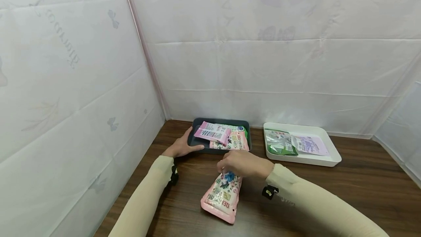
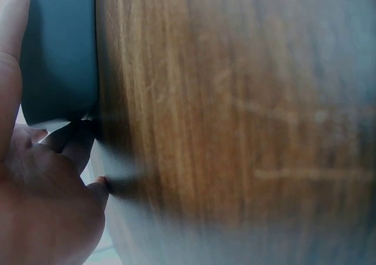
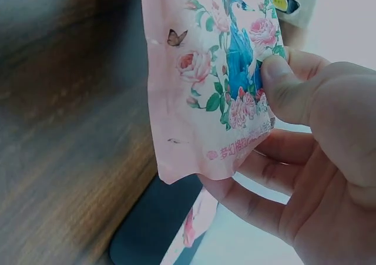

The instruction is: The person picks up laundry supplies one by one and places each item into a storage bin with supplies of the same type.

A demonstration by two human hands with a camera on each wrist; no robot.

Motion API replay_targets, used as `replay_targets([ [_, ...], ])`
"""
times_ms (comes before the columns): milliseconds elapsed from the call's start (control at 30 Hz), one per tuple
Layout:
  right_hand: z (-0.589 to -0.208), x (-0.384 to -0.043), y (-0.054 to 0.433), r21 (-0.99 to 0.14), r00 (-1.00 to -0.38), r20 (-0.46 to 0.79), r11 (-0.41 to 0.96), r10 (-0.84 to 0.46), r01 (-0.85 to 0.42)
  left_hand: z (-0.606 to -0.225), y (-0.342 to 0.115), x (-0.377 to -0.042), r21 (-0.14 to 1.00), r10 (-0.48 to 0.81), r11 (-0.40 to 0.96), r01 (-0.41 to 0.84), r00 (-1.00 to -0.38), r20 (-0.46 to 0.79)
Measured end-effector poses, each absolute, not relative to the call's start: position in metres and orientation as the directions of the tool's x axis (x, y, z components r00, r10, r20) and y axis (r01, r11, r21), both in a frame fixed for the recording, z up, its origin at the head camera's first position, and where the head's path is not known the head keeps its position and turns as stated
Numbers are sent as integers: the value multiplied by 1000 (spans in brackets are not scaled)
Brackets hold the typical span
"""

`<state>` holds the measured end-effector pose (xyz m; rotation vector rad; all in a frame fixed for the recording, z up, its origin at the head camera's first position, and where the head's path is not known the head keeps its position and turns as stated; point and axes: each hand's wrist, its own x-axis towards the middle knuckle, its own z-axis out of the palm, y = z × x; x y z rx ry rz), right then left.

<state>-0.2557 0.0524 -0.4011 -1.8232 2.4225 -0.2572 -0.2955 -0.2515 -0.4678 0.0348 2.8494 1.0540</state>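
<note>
My right hand (image 1: 248, 163) pinches the end of a pink floral pouch (image 1: 222, 196) between thumb and fingers. That pouch slants over the table in front of a dark tray (image 1: 213, 151). In the right wrist view, roses, a butterfly and a blue figure show on the pouch (image 3: 194, 100), with the thumb on its printed face. My left hand (image 1: 180, 146) holds the dark tray's front left corner, thumb along the front rim and fingers at the left side. Inside lie a pink-and-white packet (image 1: 213, 132), a pink floral pouch (image 1: 238, 141) and a partly covered green packet (image 1: 237, 128).
A white tray (image 1: 306, 160) stands to the right, holding a green packet (image 1: 279, 142) and a purple packet (image 1: 312, 145). Both trays sit near the back of the brown wooden table (image 1: 184, 200). White sheeting (image 1: 273, 68) hangs behind and at both sides.
</note>
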Motion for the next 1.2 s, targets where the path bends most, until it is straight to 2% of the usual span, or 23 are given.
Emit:
replay_targets([
  [367,-390,-273,62,-252,-369,58,344,-928,-905,-467,-248,-296,645,39,763,-36,-994,-102],
  [600,-381,-285,66,-231,-421,90,392,-902,-890,-466,-248,-294,642,41,766,-40,-993,-111],
  [933,-367,-306,67,-247,-463,129,423,-877,-872,-465,-255,-294,623,39,781,-39,-993,-112],
  [1200,-368,-325,69,-311,-555,140,495,-820,-811,-463,-257,-293,628,44,777,-35,-993,-109],
])
